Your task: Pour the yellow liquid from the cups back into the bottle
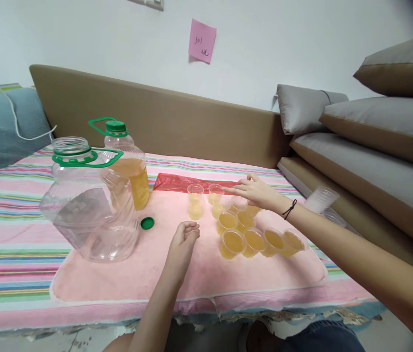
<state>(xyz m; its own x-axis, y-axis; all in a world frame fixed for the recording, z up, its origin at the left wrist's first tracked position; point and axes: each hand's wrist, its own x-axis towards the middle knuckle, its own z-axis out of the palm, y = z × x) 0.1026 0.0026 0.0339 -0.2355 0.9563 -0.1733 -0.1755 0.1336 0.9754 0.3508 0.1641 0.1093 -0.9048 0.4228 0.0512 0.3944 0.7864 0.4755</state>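
Note:
My left hand (185, 237) hovers over the pink mat (118, 283), its fingers curled in loosely with nothing seen in them. Just beyond it stands a clear plastic cup (195, 205) with a little pale yellow liquid. My right hand (252, 191) reaches across the cups with its fingers stretched out and apart. Its index fingertip is at the rim of another partly filled cup (215, 195); whether they touch I cannot tell. Below this hand, several cups of yellow drink, such as the nearest cup (233, 243), stand close together; the hand partly hides those at the back.
At left stand a large clear jug (92, 210) without a cap and a capped jug (138, 181) of yellow liquid. A green cap (147, 223) lies on the mat. Behind lies a red plastic bag (173, 182). Stacked clear cups (321, 198) lean by grey cushions (375, 161) at right.

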